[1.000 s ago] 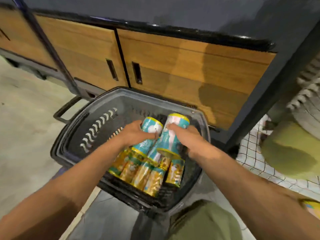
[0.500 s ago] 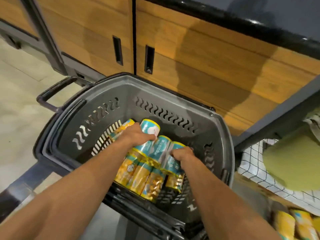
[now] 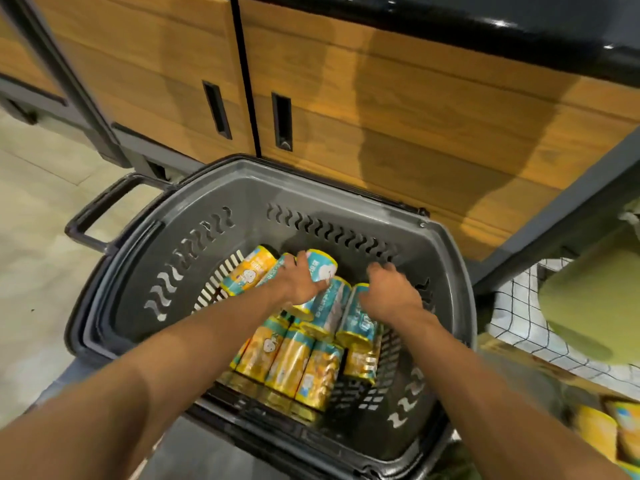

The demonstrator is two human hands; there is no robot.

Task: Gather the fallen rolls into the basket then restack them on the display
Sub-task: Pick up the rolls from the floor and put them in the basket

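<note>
- Now, head view: the dark grey plastic shopping basket (image 3: 346, 181) stands on the pale floor (image 3: 41, 209), hard against the wood-panelled cabinet doors (image 3: 398, 109). It is close enough for the person to reach in with both arms.
- Inside the basket, teal-and-gold foil-wrapped cylindrical rolls (image 3: 291, 358) lie side by side along its near wall, with a second layer slanting on top. They are packed lengthwise, probably so that they do not roll about.
- The left hand (image 3: 294, 284) is at the basket's middle, fingers curled round the uppermost roll (image 3: 323, 268), apparently settling it onto the heap.
- The right hand (image 3: 391, 292) hovers toward the basket's right wall, fingers loosely spread and gripping nothing, just above a roll lying there.
- Beyond the basket's near right corner, blurred yellow packs (image 3: 602, 427) show. Whether they are fallen rolls waiting to be gathered, I cannot tell.
</note>
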